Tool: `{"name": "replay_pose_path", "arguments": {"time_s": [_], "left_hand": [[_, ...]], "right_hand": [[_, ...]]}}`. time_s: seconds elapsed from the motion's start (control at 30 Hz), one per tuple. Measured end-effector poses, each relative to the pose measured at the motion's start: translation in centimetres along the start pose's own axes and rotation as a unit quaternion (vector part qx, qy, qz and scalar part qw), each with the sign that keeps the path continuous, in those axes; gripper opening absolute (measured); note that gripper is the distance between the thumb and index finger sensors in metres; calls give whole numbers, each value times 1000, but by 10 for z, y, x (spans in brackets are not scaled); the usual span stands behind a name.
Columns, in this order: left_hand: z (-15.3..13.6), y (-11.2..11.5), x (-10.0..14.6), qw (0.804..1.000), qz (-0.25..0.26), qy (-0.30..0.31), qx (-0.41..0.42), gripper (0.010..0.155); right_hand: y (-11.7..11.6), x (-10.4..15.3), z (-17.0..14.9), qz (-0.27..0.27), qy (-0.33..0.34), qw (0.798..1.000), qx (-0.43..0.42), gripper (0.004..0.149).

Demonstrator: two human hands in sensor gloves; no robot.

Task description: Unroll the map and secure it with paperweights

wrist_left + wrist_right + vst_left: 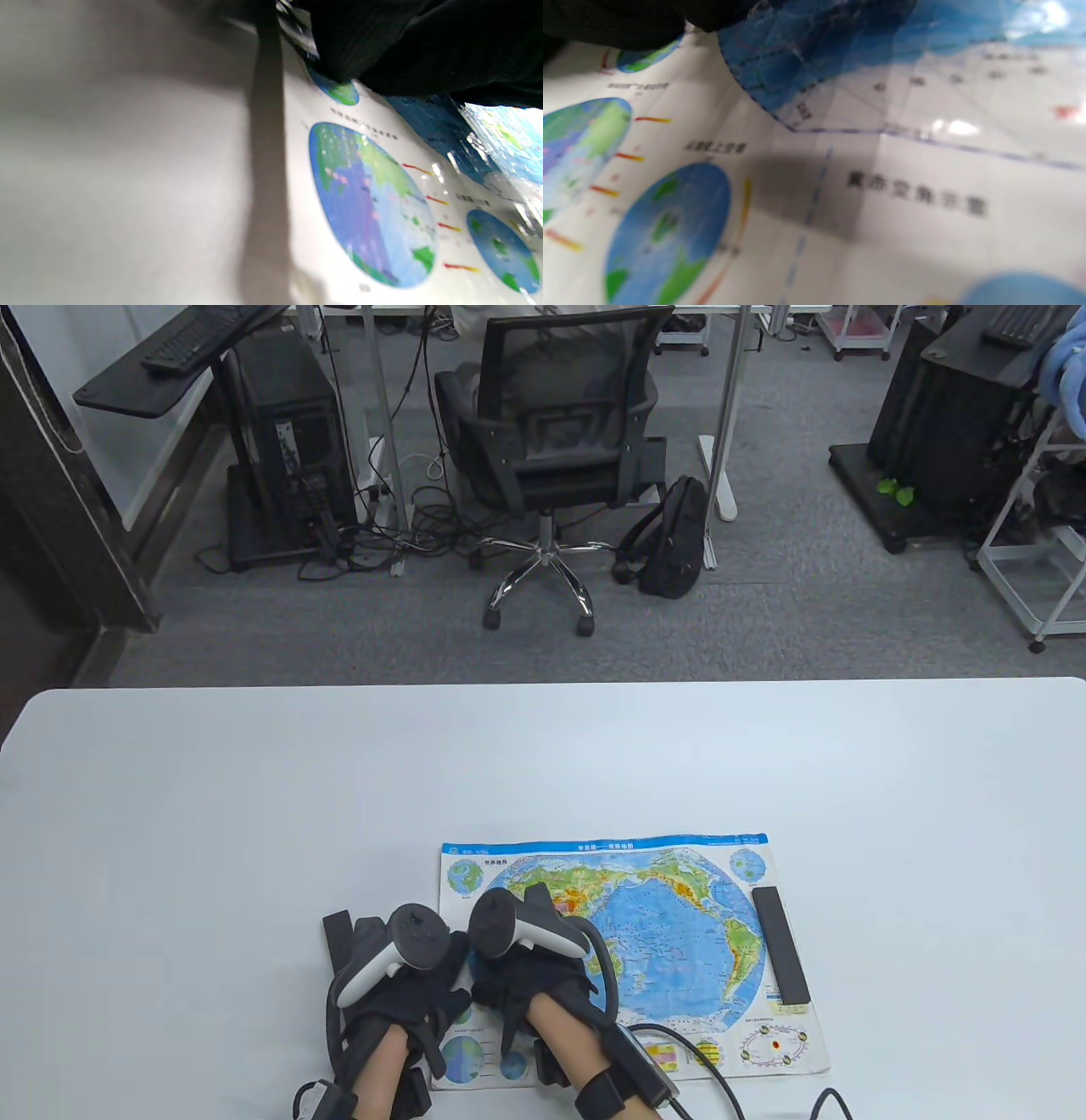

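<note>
Map point(670, 925) lies unrolled and flat on the white worktop point(254, 814), toward five o'clock of its surface; a black bar paperweight point(781, 945) rests along the map's three o'clock edge; both gloved hands sit together at the map's nine o'clock side, the left hand point(407, 984) at the edge and the right hand point(530, 976) on the sheet; whether either grip is clenched or released, I cannot tell; the wrist views show only blurred print under dark glove fabric.

Both hands point(458, 976) hide the map's point(670, 933) 9 o'clock edge. Wrist views are blurred; the small print is unreadable.
</note>
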State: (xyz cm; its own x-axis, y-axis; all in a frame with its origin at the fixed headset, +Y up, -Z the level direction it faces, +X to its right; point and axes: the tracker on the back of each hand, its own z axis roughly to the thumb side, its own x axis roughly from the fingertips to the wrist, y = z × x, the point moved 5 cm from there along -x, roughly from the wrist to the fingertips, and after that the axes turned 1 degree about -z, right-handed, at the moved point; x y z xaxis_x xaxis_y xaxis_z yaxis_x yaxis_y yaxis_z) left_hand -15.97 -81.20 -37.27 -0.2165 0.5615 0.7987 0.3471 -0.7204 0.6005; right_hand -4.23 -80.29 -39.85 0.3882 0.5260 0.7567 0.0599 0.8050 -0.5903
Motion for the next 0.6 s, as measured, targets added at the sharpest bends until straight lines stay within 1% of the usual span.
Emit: {"name": "replay_pose_path", "arguments": {"time_s": [0.13,0.27,0.37,0.43,0.53,0.6], "left_hand": [[-1,-4,2,1000,11,10,3,67],[3,-16,8,999,49,17,-16,62],[6,-22,14,998,61,27,-6,62],[9,-30,21,996,78,41,6,62],[12,-45,33,990,121,70,21,62],[8,-59,44,983,165,75,39,62]], "right_hand": [[1,0,0,3,-4,1000,5,63],[1,0,0,6,-7,1000,-2,63],[1,0,0,8,-8,1000,2,63],[1,0,-1,8,-8,1000,1,63],[1,0,-1,9,-8,1000,1,63],[1,0,-1,9,-8,1000,1,63]]}}
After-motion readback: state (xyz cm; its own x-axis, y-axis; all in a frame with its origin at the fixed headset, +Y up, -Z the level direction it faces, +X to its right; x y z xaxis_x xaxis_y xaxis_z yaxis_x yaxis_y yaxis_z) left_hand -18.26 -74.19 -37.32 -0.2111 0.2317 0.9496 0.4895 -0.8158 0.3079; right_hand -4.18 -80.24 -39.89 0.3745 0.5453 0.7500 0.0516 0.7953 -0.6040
